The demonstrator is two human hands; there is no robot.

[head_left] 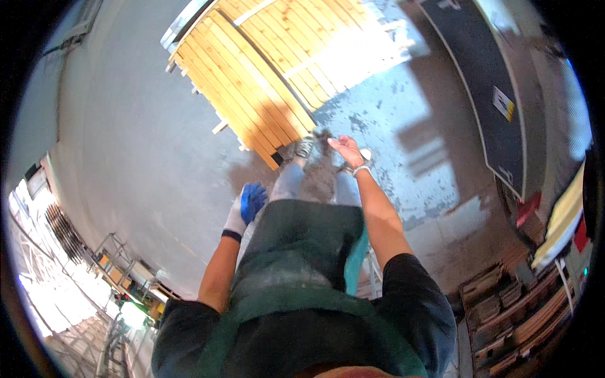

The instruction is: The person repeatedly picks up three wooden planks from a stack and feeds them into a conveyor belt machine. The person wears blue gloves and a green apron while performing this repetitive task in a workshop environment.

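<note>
Clothing: a dark green cloth apron (pixel 302 242) over a black short-sleeved top (pixel 413 293).
Gloved side: the left hand (pixel 250 201), in a white knit glove with blue-coated fingers (pixel 254 195), hangs beside the apron, nearest the apron's left edge; its fingers look curled, and whether they hold anything I cannot tell.
Bare side: the right hand (pixel 346 151), a pale band (pixel 360 169) at its wrist, reaches forward, fingers loosely bent and partly spread, nothing visible in its grasp.
Legs: light blue jeans (pixel 287 181) above grey laced shoes (pixel 305 147).
Timber: a broad stack of yellow-brown wooden planks (pixel 246 88) lies just ahead of the feet, apart from both hands; a dark gap splits it lengthwise, pale crosspieces (pixel 220 126) jut out on its left, and sunlight whitens its right part.
Ground: smooth grey floor (pixel 138 138), sunlit and stained beyond the right hand.
Right edge: a long dark panel (pixel 463 69) bearing a white-and-yellow label (pixel 503 103).
Lower right corner: piled brown boards (pixel 526 324).
</note>
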